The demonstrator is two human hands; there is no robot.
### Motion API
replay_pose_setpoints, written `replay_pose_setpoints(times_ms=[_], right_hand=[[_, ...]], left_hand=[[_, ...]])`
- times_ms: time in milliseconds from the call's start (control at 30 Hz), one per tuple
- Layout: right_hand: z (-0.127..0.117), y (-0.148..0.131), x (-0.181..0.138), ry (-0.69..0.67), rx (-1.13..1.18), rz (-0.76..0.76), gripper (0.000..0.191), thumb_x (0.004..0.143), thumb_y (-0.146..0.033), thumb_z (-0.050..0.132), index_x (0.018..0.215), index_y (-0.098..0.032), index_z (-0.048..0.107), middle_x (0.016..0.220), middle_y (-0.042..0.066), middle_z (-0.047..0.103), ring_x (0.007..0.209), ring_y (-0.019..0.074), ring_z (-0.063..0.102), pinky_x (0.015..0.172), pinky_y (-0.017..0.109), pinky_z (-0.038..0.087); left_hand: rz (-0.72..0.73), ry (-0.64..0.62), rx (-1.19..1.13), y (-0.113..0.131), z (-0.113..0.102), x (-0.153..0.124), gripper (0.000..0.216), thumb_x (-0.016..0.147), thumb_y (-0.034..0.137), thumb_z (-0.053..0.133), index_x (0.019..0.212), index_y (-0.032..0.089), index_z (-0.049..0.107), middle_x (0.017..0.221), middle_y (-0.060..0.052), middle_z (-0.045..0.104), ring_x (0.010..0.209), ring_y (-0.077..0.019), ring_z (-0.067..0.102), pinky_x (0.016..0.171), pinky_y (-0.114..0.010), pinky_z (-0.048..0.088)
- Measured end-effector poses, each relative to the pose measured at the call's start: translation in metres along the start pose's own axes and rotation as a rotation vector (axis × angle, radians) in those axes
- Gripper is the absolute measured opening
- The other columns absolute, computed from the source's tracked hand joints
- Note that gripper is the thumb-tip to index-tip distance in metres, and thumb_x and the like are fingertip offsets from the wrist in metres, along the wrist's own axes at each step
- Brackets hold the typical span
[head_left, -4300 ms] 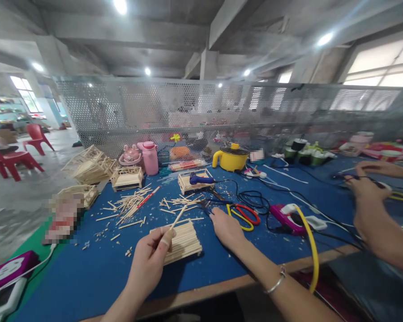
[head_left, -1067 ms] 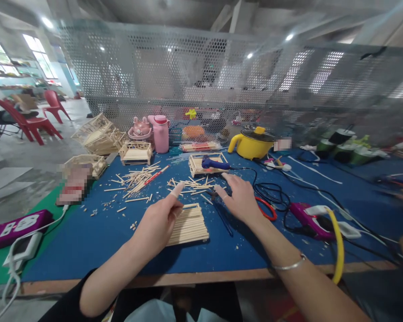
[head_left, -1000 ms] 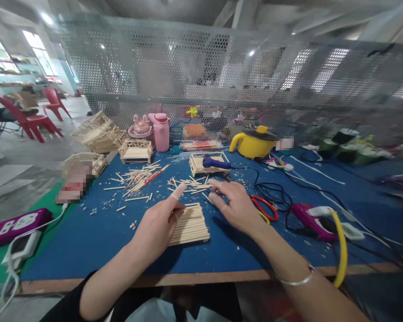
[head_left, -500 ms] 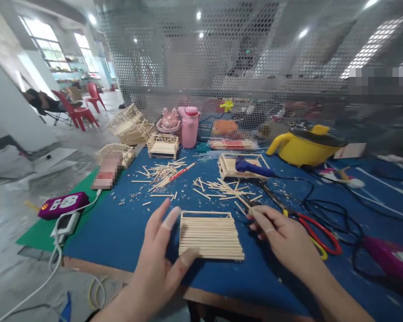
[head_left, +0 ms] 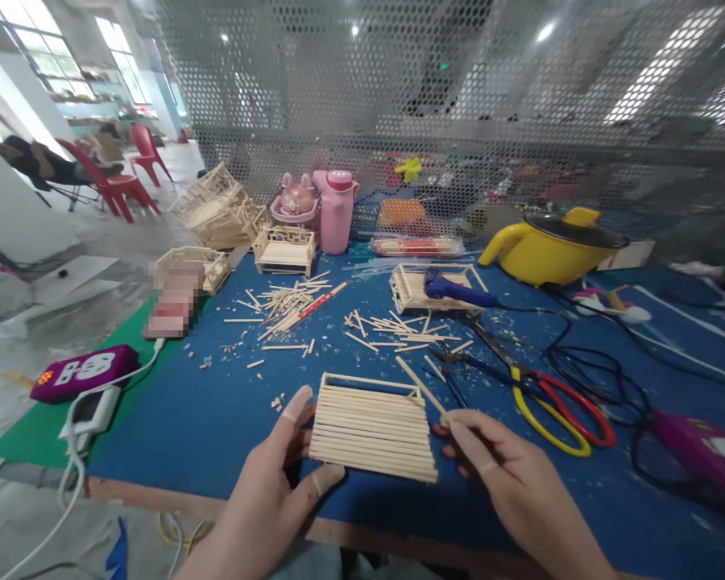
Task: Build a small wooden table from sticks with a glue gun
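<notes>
A small panel of wooden sticks (head_left: 371, 431) laid side by side, with an open strip along its far end, is tilted slightly above the blue table. My left hand (head_left: 283, 467) grips its left side, thumb at the near edge and fingers at the far left corner. Pinched in my right hand (head_left: 489, 459) is a thin wooden stick (head_left: 421, 385), its far tip pointing up and left, near the panel's far right corner. Pale wraps show on fingers of both hands. Beyond them lie loose short sticks (head_left: 399, 326) and another pile of sticks (head_left: 296, 302).
Scissors with red and yellow handles (head_left: 549, 411) and dark pliers (head_left: 459, 366) lie to the right. A blue glue gun (head_left: 459, 290) rests on a stick-built piece (head_left: 402, 294). Behind stand a yellow pot (head_left: 549, 250) and a pink jug (head_left: 337, 213). A purple power strip (head_left: 84, 373) sits left.
My left hand has closed around the panel's left side and lifted it slightly off the table. My right hand has drawn the stick away from the loose pile toward the panel.
</notes>
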State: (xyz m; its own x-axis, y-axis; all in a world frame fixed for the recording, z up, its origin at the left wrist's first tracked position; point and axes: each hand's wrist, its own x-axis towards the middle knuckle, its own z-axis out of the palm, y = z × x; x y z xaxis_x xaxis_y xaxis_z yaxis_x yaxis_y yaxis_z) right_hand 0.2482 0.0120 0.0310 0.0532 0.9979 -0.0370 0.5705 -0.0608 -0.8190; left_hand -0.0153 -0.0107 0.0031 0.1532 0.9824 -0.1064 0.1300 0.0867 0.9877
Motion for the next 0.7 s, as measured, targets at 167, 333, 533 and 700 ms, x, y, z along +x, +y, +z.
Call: replay_pose_setpoints(times_ms=[167,333,533,700], right_hand=[[-0.021,-0.005,0.025,0.098,-0.358,-0.371,0.024,0.088,-0.037,0.051,0.088,-0.025,0.072,0.089,0.004,0.071,0.085,0.0189,0.067,0.079,0.029,0.053],[-0.015,-0.019,0.045,-0.087,-0.442,-0.604,0.025,0.092,-0.024,0.046,0.098,-0.022,0.070,0.090,0.004,0.069,0.083,0.0150,0.065,0.075,0.025,0.052],[-0.006,-0.016,0.050,-0.147,-0.411,-0.643,0.025,0.092,-0.022,0.047,0.099,-0.024,0.071,0.087,0.004,0.068,0.079,0.0144,0.064,0.070,0.024,0.051],[-0.002,-0.018,0.052,-0.176,-0.392,-0.603,0.026,0.091,-0.025,0.047,0.099,-0.024,0.072,0.085,0.005,0.068,0.076,0.0161,0.063,0.068,0.027,0.050]], left_hand=[[-0.041,0.145,0.063,0.009,-0.012,0.012,0.056,0.089,0.045,0.049,0.139,0.026,0.032,0.135,-0.009,0.053,0.117,-0.0203,0.055,0.100,-0.036,0.044],[-0.084,0.142,0.238,0.031,-0.028,0.040,0.045,0.091,0.047,0.043,0.130,0.026,0.045,0.111,-0.006,0.066,0.097,-0.0205,0.064,0.090,-0.038,0.048],[-0.211,0.054,0.044,0.034,-0.022,0.063,0.043,0.089,0.042,0.046,0.127,0.022,0.047,0.081,-0.003,0.067,0.073,-0.0183,0.065,0.069,-0.032,0.053],[-0.325,0.087,-0.216,0.037,-0.012,0.071,0.051,0.084,0.035,0.057,0.129,0.017,0.042,0.071,-0.002,0.068,0.062,-0.0171,0.066,0.062,-0.030,0.053]])
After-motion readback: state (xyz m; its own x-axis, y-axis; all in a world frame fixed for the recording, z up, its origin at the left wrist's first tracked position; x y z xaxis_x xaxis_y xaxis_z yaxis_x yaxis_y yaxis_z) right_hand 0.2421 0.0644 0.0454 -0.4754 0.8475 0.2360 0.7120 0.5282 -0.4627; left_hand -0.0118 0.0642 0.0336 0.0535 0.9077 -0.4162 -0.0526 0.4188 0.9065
